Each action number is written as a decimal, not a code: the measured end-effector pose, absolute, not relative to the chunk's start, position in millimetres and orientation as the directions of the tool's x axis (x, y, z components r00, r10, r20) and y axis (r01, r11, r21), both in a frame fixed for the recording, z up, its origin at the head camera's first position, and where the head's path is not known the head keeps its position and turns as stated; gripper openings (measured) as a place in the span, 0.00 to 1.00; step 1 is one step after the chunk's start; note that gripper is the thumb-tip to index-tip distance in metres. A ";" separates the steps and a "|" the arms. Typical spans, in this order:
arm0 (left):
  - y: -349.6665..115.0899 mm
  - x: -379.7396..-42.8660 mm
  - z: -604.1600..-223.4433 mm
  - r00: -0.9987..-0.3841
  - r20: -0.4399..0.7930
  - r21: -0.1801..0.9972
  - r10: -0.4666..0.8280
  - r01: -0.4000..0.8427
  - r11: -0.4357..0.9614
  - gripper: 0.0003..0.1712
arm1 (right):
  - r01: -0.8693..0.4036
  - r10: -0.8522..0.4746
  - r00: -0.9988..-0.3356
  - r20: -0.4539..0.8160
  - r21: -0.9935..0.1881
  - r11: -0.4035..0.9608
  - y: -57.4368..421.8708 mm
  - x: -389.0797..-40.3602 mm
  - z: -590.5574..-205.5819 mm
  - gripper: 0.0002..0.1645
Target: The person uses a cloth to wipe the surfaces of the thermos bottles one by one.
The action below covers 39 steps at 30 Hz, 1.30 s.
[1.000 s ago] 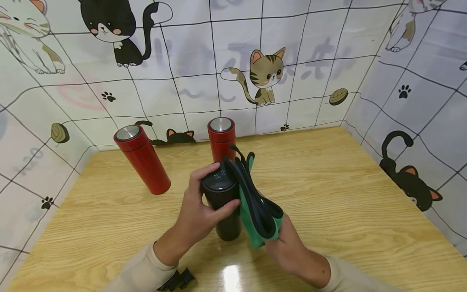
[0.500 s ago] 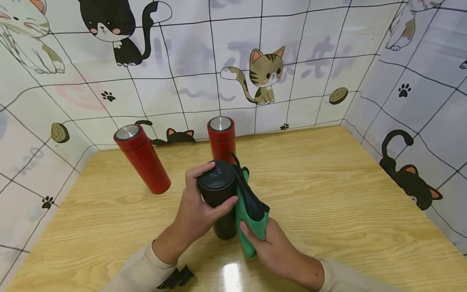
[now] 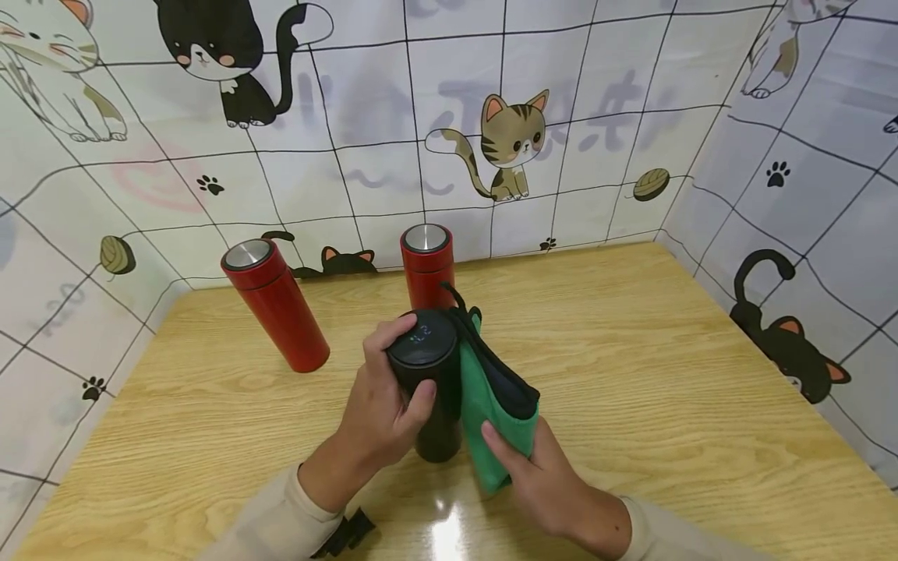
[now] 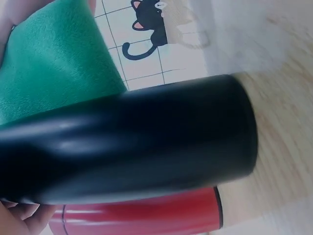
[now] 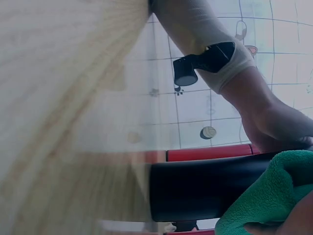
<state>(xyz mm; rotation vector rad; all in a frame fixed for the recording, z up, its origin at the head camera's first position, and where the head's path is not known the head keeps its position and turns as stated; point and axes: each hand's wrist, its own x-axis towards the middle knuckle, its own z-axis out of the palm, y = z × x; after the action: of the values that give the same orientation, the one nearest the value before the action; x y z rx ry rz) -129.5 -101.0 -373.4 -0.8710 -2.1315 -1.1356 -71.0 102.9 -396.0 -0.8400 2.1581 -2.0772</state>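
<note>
A black thermos flask point(image 3: 439, 432) with lit digits on its lid stands upright near the middle of the table. My left hand point(image 3: 372, 409) grips it near the top, forefinger at the lid's rim and thumb across the front. In my right hand point(image 3: 554, 487) is a folded green towel point(image 3: 487, 417) with black edging and a black loop, lying against the flask's right side. The left wrist view shows the flask point(image 4: 146, 142) side-on with the plush towel point(image 4: 54, 63) beside it. In the right wrist view, the towel point(image 5: 269, 196) overlaps the flask point(image 5: 200, 188).
Behind the black flask stands a red flask point(image 3: 428, 276), partly hidden by it. Another red flask point(image 3: 277, 308) stands further left. The wooden table point(image 3: 631, 366) meets a cat-print wall cloth point(image 3: 365, 179) at the back and sides. A black wrist camera point(image 3: 347, 534) sits by the left sleeve.
My right hand and the towel have dropped lower and turned, bringing the right thumb into view on the green side. My left thumb has shifted left across the flask, which stays in place.
</note>
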 end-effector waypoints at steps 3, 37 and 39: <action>-99.9 -128.3 -373.0 -0.589 0.752 0.411 0.296 0.770 0.488 0.34 | -0.389 -0.369 -0.847 0.382 -0.919 -0.060 102.6 -70.3 -394.3 0.28; -98.9 -121.1 -360.8 -0.595 0.742 0.371 0.310 0.749 0.549 0.35 | -0.380 -0.330 -0.880 0.341 -0.923 0.059 101.8 -79.7 -393.1 0.12; -98.3 -120.7 -358.2 -0.632 0.711 0.420 0.309 0.733 0.535 0.37 | -0.350 -0.343 -0.890 0.302 -0.933 0.086 102.0 -80.8 -394.0 0.12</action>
<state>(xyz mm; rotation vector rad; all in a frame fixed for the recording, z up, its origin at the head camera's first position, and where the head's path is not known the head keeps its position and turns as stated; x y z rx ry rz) -120.7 -98.3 -358.2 -0.8404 -2.2038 -0.9738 -80.8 102.0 -394.0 -0.7395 2.3189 -1.9949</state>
